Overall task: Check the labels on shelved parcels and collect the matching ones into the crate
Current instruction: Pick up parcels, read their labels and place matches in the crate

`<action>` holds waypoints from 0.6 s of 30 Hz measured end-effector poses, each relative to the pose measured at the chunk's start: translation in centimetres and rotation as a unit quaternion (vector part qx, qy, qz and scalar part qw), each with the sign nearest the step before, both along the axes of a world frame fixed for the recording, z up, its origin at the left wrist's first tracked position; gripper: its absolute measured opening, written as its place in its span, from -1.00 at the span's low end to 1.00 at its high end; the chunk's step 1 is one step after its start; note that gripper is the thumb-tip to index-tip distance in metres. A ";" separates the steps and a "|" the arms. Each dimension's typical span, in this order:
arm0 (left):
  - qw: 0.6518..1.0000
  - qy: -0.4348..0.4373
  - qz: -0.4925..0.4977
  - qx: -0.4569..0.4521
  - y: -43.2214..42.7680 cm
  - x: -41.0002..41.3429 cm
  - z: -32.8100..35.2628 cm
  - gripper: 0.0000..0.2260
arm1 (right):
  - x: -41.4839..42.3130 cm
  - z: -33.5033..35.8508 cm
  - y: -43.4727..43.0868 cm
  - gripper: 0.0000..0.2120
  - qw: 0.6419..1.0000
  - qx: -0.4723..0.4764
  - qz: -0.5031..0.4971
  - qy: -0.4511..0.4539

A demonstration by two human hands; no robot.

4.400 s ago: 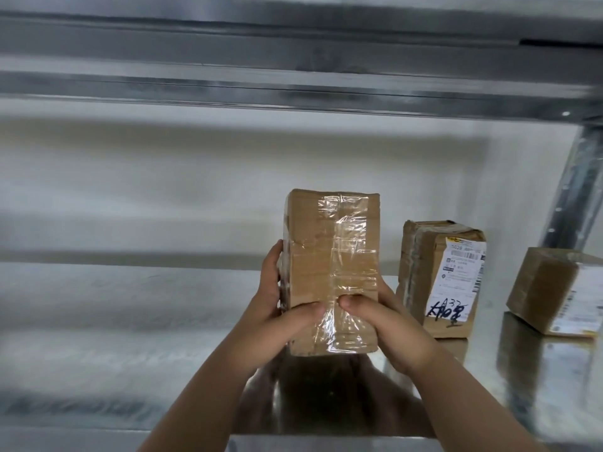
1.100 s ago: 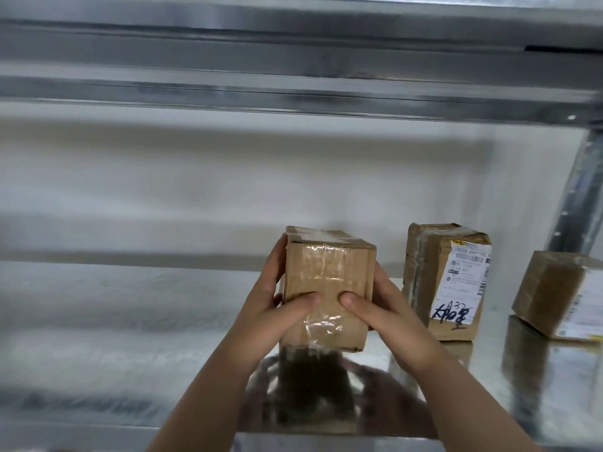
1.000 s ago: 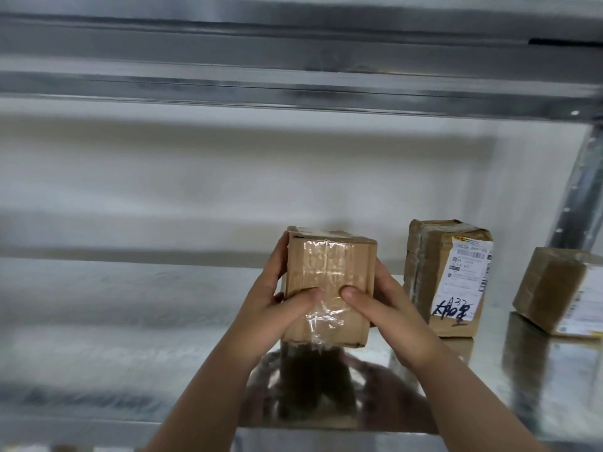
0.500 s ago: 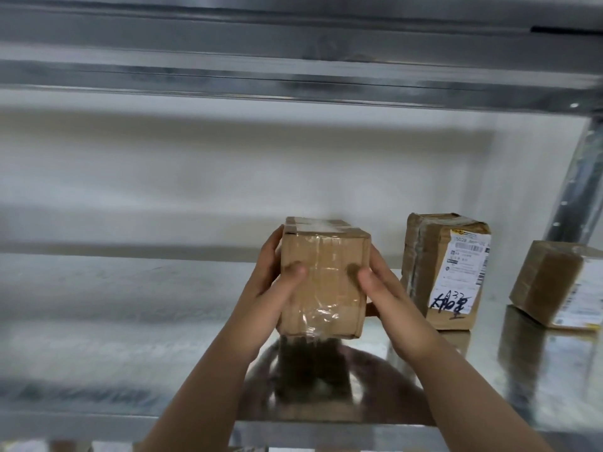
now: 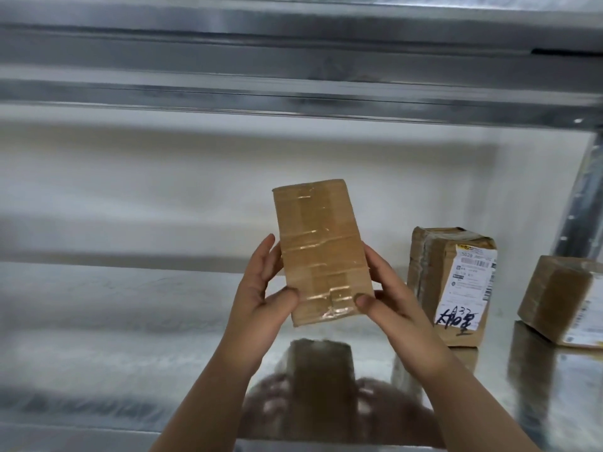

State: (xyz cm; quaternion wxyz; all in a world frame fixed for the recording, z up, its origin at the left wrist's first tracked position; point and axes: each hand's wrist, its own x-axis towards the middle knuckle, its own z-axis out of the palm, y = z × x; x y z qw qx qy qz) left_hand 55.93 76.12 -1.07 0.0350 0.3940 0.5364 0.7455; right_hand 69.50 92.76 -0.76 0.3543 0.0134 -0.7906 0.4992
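Gripping a taped brown parcel [image 5: 321, 252] in left hand [image 5: 261, 298] and right hand [image 5: 388, 298], lifted clear above the shelf [image 5: 114, 321]; plain face toward camera.

A parcel storeroom: galvanised steel shelving [image 5: 98, 321] holds taped cardboard parcels, one at three o'clock bearing a printed shipping label [image 5: 465, 288] with handwritten marker code.

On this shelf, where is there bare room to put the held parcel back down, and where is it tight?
The shelf is bare left of the left hand, and below the held parcel back to the wall. The right end is crowded: the labelled parcel stands beside the right hand, with a narrow gap to the edge parcel.
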 end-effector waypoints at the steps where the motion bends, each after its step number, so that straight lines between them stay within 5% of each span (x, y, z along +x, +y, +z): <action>1: 1.000 0.009 0.006 0.000 0.1 0.0 0.0 -0.21 | 0.0 -0.1 0.1 -0.34 1.000 0.009 -0.004 -0.004; 5: 0.999 0.030 0.014 0.009 0.3 -0.1 0.0 -0.32 | -0.1 0.0 0.3 -0.42 1.000 -0.015 -0.006 -0.009; 8: 0.999 0.004 0.010 0.036 0.2 0.0 0.5 -0.56 | -0.6 0.0 0.5 -0.66 0.998 -0.065 0.023 -0.007; 11: 0.998 -0.028 0.011 0.048 0.1 0.2 0.9 -0.79 | -1.2 0.3 0.2 -0.56 0.991 -0.127 0.050 -0.011; 13: 0.999 -0.009 0.016 0.032 0.0 0.4 0.9 -0.76 | -1.7 0.2 0.5 -0.43 0.987 -0.151 0.043 -0.024; 16: 0.999 0.014 0.023 0.020 0.0 0.5 0.5 -0.69 | -1.5 -0.4 0.9 -0.66 0.986 -0.162 0.036 -0.029; 18: 1.000 0.019 0.019 0.009 0.2 0.5 0.3 -0.65 | -1.3 -0.5 1.0 -0.45 0.990 -0.131 0.050 -0.035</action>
